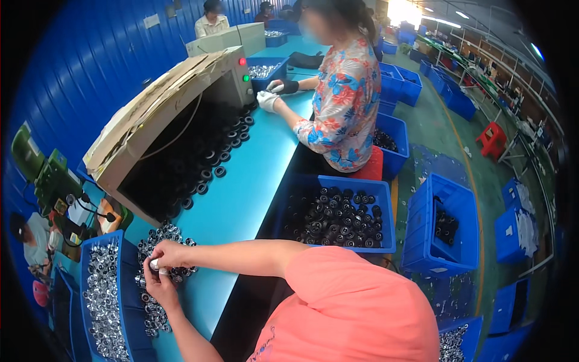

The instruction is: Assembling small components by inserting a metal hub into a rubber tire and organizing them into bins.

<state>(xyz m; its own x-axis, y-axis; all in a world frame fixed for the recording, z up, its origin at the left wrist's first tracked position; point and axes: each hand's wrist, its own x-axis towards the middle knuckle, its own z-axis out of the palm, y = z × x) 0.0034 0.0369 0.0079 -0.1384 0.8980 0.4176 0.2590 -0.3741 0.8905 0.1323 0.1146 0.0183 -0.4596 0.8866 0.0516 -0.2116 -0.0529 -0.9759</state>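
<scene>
My two hands meet over a pile of small shiny silver ring-like metal parts (171,231) on the turquoise worktop (208,298). The fingers of my left hand (160,288) are closed from below around a small silver metal part (155,264). From above, my right hand (171,253) pinches the same part, its fingertips hiding much of it. Something white wraps or covers a fingertip there. Right beside my hands stands a long blue bin (123,283) filled with the same kind of silver parts.
A beige machine housing (172,99) with dark round parts (205,175) along its opening stands ahead. A co-worker in a floral top (344,108) sits beyond, handling something in white gloves. Blue crates (386,199) with black parts sit on the right; a red stool (493,140) stands farther off.
</scene>
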